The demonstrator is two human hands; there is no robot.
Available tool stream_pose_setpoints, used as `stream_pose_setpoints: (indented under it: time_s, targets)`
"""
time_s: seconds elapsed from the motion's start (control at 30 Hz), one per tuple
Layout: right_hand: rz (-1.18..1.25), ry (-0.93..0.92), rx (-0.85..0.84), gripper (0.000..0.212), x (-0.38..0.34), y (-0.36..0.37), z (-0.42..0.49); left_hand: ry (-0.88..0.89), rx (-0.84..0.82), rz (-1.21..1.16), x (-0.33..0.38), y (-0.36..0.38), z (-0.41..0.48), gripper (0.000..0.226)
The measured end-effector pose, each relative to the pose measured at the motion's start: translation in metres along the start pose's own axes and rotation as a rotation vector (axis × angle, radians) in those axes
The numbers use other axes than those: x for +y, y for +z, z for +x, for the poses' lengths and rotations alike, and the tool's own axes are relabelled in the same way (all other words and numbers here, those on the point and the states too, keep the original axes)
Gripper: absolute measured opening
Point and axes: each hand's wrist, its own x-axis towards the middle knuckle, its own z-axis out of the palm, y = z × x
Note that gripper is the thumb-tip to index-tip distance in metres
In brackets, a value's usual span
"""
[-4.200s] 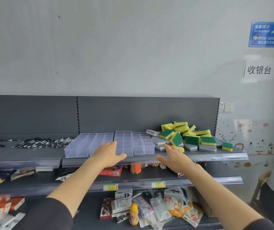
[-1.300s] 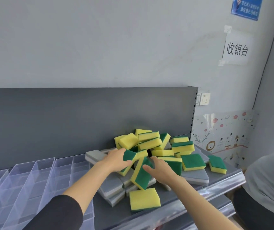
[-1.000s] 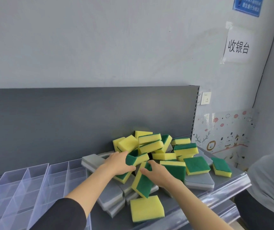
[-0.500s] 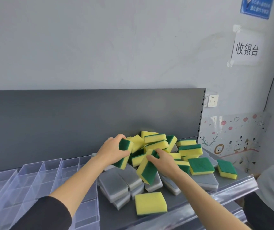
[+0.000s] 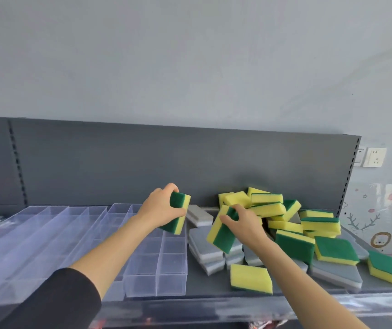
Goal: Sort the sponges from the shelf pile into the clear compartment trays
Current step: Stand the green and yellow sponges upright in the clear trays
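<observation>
Mid-carry: left grip [image 5: 164, 210] pinches 1 green-yellow sponge [image 5: 179, 216] right above the clear compartment tray [image 5: 159, 281]. Right grip [image 5: 247, 225] clutches a second sponge [image 5: 221, 233] beside the pile [image 5: 267, 198]. Next up, I'd guess: drop each into a compartment.

Your left hand [image 5: 159, 208] held a green-and-yellow sponge [image 5: 177, 201]; your right hand [image 5: 247, 225] held a matching sponge [image 5: 223, 236]. The pile [image 5: 267, 198] mixed green-and-yellow with grey sponges [image 5: 199, 243]. The trays [image 5: 157, 269] were clear, the shelf back [image 5: 119, 167] dark grey, the wall [image 5: 190, 67] pale grey, your sleeve [image 5: 55, 298] black.
</observation>
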Motion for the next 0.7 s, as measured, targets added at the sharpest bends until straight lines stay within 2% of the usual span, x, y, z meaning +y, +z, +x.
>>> stream_pose_setpoints:
  time_s: [0.43,0.7]
  targets:
    - [0.065,-0.18,-0.048,0.044,-0.088,0.066,-0.005,-0.172,0.159,0.039,-0.083,-0.073,-0.033,0.047]
    - [0.075,-0.173,-0.09,0.041,-0.154,0.132,0.01,-0.2,0.174,-0.01,-0.164,-0.121,-0.025,0.048]
